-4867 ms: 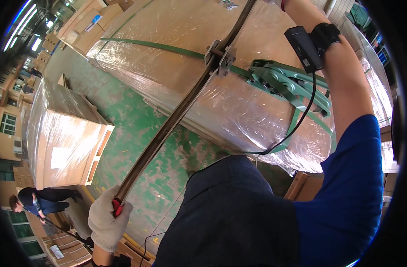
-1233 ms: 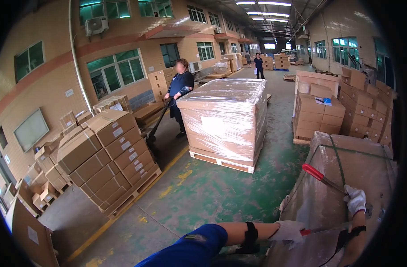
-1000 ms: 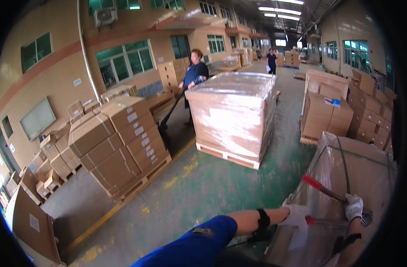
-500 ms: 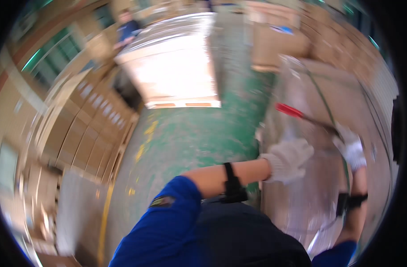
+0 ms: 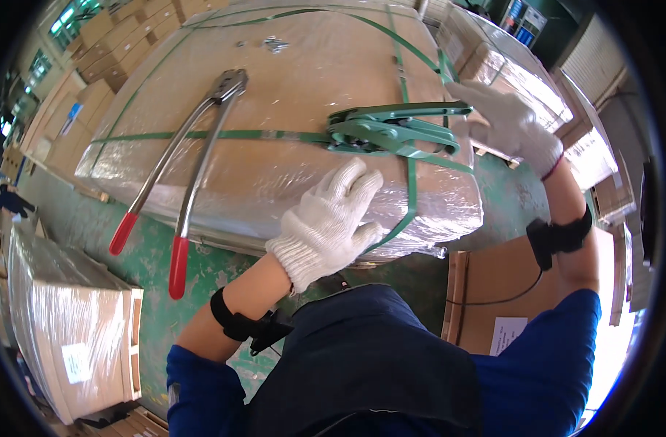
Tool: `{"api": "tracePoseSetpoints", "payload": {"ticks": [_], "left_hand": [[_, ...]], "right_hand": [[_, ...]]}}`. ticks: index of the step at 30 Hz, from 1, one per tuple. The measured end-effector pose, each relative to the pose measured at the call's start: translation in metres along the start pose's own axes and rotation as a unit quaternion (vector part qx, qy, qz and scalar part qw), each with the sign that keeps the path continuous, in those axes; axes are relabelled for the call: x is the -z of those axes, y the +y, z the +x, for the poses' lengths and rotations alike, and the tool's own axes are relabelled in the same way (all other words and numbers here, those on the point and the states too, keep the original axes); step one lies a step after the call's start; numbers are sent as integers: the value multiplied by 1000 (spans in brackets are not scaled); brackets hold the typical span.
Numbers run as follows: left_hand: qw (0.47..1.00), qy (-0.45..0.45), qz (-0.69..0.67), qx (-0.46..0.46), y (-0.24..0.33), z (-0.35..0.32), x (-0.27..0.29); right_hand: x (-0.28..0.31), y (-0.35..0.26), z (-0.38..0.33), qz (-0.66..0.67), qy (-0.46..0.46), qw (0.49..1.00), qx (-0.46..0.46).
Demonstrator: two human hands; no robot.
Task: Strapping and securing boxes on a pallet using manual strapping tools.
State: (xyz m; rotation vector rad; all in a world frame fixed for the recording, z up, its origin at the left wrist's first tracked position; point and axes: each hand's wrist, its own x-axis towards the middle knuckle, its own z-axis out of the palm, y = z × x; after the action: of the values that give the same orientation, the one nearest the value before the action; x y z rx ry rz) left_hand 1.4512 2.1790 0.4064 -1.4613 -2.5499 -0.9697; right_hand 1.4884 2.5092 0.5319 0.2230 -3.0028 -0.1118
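My left hand, in a white knit glove, lies over the near side of a film-wrapped carton load, fingers spread and holding nothing visible. A green strapping tensioner sits on top where green straps cross. My gloved right hand is at the tensioner's right end, its fingers and thumb apart around the handle tip; firm contact cannot be made out. Left of the tensioner lies a long-handled crimping tool, its red grips overhanging the near edge. Small metal strap seals lie farther back.
A wrapped pallet load stands on the green floor at lower left. A brown carton is close on my right. Wrapped loads stand far right. Stacked cartons and a distant person are at left.
My view has swung right, bringing the strapped load to the centre. My right hand, earlier beside the crimping tool, is now at the tensioner. My left hand remains over the load.
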Motion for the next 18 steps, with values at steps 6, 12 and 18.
{"api": "tracePoseSetpoints", "payload": {"ticks": [6,12,18], "left_hand": [[974,107,182,-85,-9,69,3],[960,102,239,-103,-14,112,22],[964,-190,187,-4,-8,167,15]], "right_hand": [[-30,-6,-3,-172,146,968,109],[-23,-8,47,-87,-85,992,26],[-19,4,100,-90,-334,938,17]]}}
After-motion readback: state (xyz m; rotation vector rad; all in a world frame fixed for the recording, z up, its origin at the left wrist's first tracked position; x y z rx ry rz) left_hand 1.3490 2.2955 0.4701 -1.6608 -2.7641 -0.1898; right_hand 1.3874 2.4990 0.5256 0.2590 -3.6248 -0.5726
